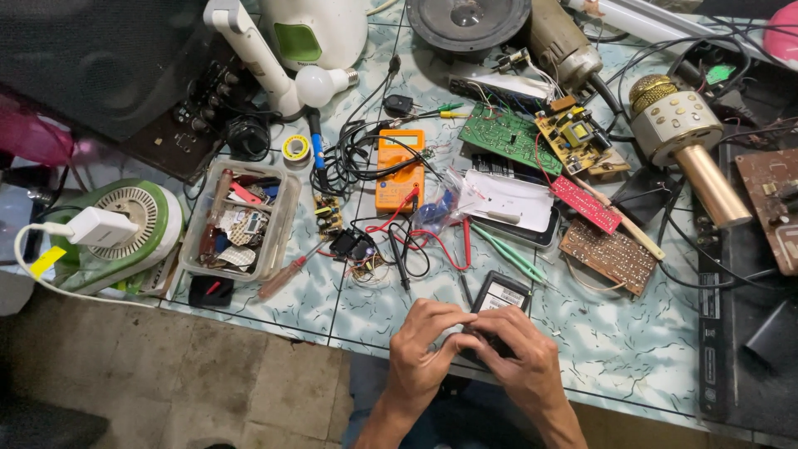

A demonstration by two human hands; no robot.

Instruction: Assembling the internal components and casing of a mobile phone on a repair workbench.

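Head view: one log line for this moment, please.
left hand: on small black device | right hand: on same device | device: at table front edge | orange multimeter: behind, untouched

Table, marbled green tiles, crowded. Centre: orange multimeter with red and black leads. Left: clear tray of small parts; red-handled screwdriver just beside it; green-and-white round appliance at the table's left edge. Right: gold microphone; green circuit board; red board; brown board. Top: white bulb, black speaker cone.
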